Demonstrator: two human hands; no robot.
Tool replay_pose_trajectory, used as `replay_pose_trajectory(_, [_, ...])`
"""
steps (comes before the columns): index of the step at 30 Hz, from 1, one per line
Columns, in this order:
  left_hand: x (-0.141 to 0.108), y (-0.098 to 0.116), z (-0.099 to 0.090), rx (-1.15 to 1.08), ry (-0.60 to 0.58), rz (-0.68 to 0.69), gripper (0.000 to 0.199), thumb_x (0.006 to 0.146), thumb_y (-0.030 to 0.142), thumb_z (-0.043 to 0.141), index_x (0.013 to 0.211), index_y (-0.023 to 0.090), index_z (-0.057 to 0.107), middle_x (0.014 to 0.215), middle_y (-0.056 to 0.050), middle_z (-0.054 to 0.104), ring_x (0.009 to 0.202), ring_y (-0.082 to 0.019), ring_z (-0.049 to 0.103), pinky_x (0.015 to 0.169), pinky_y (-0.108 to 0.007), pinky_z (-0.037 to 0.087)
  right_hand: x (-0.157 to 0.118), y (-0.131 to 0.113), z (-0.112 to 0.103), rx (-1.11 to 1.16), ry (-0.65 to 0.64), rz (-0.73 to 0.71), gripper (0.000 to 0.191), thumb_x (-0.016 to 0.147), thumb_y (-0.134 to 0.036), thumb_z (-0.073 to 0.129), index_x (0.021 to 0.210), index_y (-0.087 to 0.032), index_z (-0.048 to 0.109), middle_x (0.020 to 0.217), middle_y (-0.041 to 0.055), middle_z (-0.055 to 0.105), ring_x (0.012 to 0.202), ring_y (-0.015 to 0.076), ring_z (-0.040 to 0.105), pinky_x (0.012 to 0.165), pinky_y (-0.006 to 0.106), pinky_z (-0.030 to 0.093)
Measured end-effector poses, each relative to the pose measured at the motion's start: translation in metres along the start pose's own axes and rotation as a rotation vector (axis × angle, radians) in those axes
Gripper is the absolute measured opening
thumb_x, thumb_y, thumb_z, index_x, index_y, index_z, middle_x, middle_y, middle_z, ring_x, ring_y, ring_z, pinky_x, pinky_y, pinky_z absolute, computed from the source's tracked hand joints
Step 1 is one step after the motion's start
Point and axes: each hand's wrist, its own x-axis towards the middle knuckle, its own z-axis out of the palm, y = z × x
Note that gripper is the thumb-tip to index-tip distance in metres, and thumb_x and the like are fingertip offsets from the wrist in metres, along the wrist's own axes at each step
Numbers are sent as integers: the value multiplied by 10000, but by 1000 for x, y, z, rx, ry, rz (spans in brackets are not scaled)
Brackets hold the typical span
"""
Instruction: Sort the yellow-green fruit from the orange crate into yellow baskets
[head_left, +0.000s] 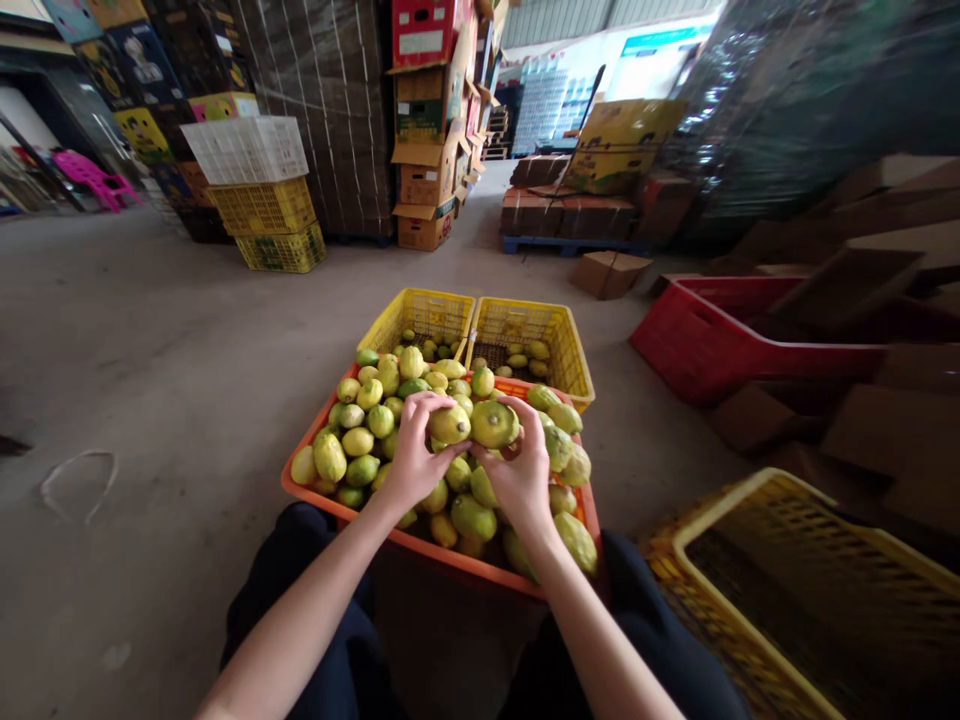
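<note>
Side by side above an orange crate (330,508), my two hands each grip one yellow-green fruit that looks like a lemon. My left hand (412,455) is closed around a yellowish lemon (449,425). In my right hand (523,470) is a greener, rounder lemon (494,424), its end turned toward me. The two fruits are nearly touching, and my thumbs meet below them. Many more lemons (358,441) fill the crate under my hands, some green, some yellow, with larger ones (575,543) at the right. My hands hide part of the pile.
Beyond the orange crate stand two yellow crates, left (382,318) and right (574,345), with some lemons inside. A yellow basket (739,500) is at my right, a red bin (675,345) behind it. Stacked cartons (424,185) and stacked crates (274,210) stand farther back.
</note>
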Motion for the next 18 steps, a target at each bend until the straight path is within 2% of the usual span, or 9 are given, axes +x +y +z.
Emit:
replay_pose_trajectory(2, [-2,5,1,-57,-19,-25,406,603,106,993,884,250,738,1166,-67,653,1289,-291,582,1208,-377,404,-1,2,-1,-65,-3,-88,538,557,-95,827,1041,-297,707,1230,33,674,1191,272,595,902,392,599])
replay_pose_trajectory(5, [-5,9,1,-150,23,-88,403,589,57,984,841,229,721,1140,-81,653,1284,-299,610,1198,-384,421,-2,1,-3,-170,-8,-212,518,586,-113,833,1049,-309,706,1229,35,666,1244,290,573,966,441,585])
replay_pose_trajectory(9, [-4,8,-1,-77,-32,-63,493,512,147,1037,887,254,734,1219,-92,664,1348,-339,568,1128,-384,496,-5,-4,-4,-217,2,-284,500,602,-115,853,1037,-319,714,1217,25,669,1282,280,566,997,425,578])
replay_pose_trajectory(11, [-1,7,-3,-59,-60,-66,529,510,199,1045,936,261,738,1246,-91,675,1356,-329,561,1059,-342,538,-5,-7,-3,-161,23,-249,574,552,-85,889,1040,-321,698,1206,8,682,1231,249,604,937,357,596])
replay_pose_trajectory(14, [3,7,-4,-172,-1,-156,591,503,123,1029,982,248,707,1173,-52,712,1236,-254,643,965,-258,561,-4,-13,-4,-74,52,-136,682,460,-41,938,1018,-314,656,1068,-38,721,1062,189,675,850,269,600])
replay_pose_trajectory(16, [6,8,-4,-286,57,-274,597,509,52,1002,973,239,676,1063,-7,730,1097,-198,701,903,-222,570,-2,-17,-5,1,29,-12,643,463,-68,960,972,-295,640,951,-50,746,936,175,710,795,254,608])
replay_pose_trajectory(18, [8,10,-4,-391,85,-397,554,564,49,976,989,229,668,1003,9,743,1008,-178,733,867,-220,588,0,-21,-7,105,-17,123,560,501,-123,971,927,-273,641,888,-39,769,834,174,728,734,255,613])
